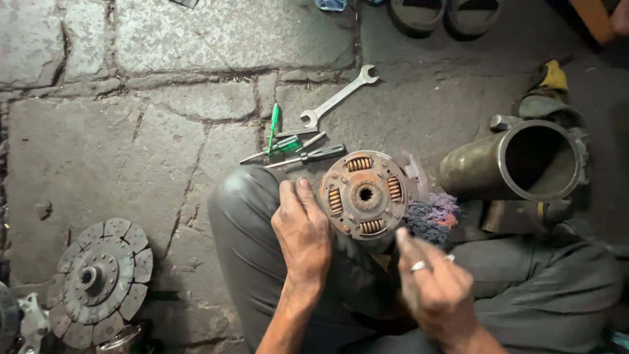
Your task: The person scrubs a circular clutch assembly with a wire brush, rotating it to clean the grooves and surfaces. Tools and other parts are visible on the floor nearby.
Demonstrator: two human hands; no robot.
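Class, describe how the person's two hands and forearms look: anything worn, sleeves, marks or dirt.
Both forearms are bare, with no sleeves or gloves in view. The right hand wears a plain silver-coloured ring on one finger and looks blurred. The left hand wears nothing and looks smudged with dark grime.

Floor of large grey stone slabs, cracked joints, grimy, darker patch upper right. Dim, flat light (source not visible). Scattered on it: open-ended spanner, two screwdrivers, a second clutch disc lower left, a wide metal pipe lying on its side, pair of sandals at top edge.
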